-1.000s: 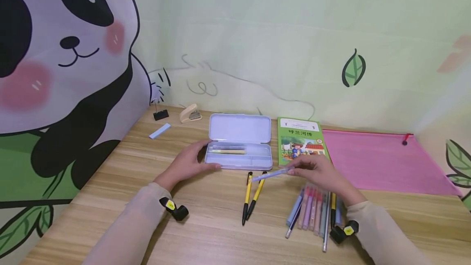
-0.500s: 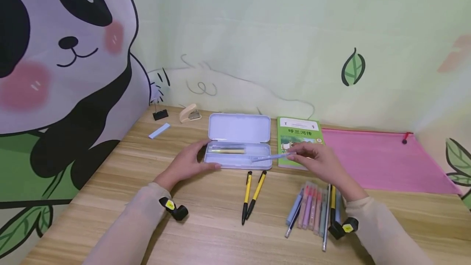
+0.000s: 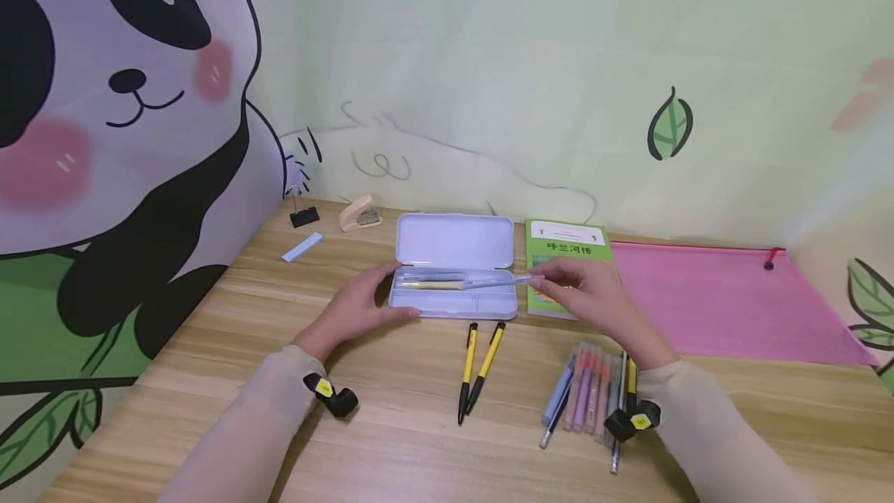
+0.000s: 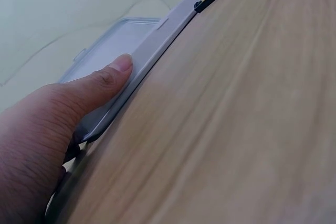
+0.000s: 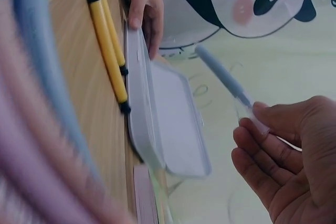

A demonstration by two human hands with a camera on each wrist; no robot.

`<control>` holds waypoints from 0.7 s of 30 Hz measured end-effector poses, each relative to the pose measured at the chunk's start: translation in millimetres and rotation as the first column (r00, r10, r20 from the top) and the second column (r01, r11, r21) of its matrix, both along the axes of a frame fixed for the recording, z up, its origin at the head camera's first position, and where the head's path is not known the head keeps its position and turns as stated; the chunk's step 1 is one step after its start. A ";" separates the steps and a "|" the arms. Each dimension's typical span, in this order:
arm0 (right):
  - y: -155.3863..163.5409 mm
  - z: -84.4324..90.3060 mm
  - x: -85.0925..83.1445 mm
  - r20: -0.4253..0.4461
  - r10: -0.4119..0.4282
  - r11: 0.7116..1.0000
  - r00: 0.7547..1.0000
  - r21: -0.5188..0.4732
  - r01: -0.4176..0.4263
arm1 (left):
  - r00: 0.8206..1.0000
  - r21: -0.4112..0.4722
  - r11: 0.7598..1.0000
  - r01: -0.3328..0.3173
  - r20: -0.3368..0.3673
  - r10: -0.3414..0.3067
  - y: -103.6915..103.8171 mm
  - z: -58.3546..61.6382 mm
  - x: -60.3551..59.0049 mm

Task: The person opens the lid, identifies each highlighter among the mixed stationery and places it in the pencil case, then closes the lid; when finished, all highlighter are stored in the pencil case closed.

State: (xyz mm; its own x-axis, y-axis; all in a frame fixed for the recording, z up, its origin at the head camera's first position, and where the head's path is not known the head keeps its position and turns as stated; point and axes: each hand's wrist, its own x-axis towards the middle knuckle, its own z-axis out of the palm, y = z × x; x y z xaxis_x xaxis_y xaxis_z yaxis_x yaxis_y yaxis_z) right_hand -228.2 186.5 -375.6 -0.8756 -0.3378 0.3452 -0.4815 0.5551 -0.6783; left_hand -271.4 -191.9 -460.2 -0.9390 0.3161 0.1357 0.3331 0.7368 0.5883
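Note:
A pale lilac pencil case (image 3: 436, 303) stands with its lid raised, a few pens (image 3: 429, 284) in its back compartment. My left hand (image 3: 349, 309) grips the case's left end; in the left wrist view the thumb (image 4: 122, 64) lies on its front wall. Between thumb and fingertips my right hand (image 3: 587, 293) pinches one end of a light blue pen (image 5: 220, 72), the end in its grasp looking clear. In the head view that pen lies level over the right part of the back compartment; whether it touches the case I cannot tell.
Two yellow-and-black pens (image 3: 468, 371) lie before the case. Under the right forearm is a row of pastel markers and pencils (image 3: 583, 390). A green book (image 3: 567, 235) and pink zip pouch (image 3: 719, 301) are at right; a stapler (image 3: 359, 214), binder clip (image 3: 304, 216) and blue strip (image 3: 303, 248) at back left.
My right hand has carried the light blue pen from above the yellow pens back and slightly left, over the case's back compartment. The left hand stays on the case.

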 end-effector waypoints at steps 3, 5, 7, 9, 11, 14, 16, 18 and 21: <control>-16.8 1.1 -4.4 -0.007 -0.006 1.000 1.000 0.010 0.006 | 1.000 0.004 1.000 -0.003 0.002 0.003 0.3 -0.6 -0.2; -28.9 1.8 -7.4 0.002 -0.009 1.000 1.000 0.029 0.009 | 1.000 0.005 1.000 -0.005 0.004 0.005 0.1 -0.7 -0.4; -41.2 2.1 -10.6 0.018 -0.007 0.999 1.000 0.051 0.006 | 1.000 0.008 1.000 -0.007 0.004 0.007 -0.1 -0.4 -0.6; -53.3 0.4 -14.9 0.011 0.000 0.996 1.000 0.086 -0.001 | 1.000 0.010 1.000 -0.006 0.003 0.006 -0.1 -0.1 -0.9; -64.1 -3.5 -19.6 0.004 0.023 0.993 1.000 0.119 -0.023 | 1.000 0.010 1.000 -0.003 0.002 0.003 -0.2 0.1 -0.9; -78.9 -11.2 -26.5 -0.001 0.036 0.986 0.999 0.162 -0.036 | 1.000 0.009 1.000 -0.002 0.004 0.002 -0.3 -0.1 -0.7; -86.5 -16.4 -30.1 0.002 0.039 0.983 0.999 0.180 -0.039 | 1.000 0.012 1.000 0.002 0.004 -0.002 -0.4 -0.3 -0.7; -92.5 -19.6 -31.8 0.010 0.034 0.980 0.999 0.196 -0.036 | 1.000 0.012 1.000 0.000 0.003 0.000 -0.5 -0.5 -0.6; -98.0 -23.2 -33.1 0.026 0.036 0.972 0.999 0.232 -0.041 | 1.000 0.010 1.000 0.004 -0.001 -0.004 -0.7 -0.6 -0.9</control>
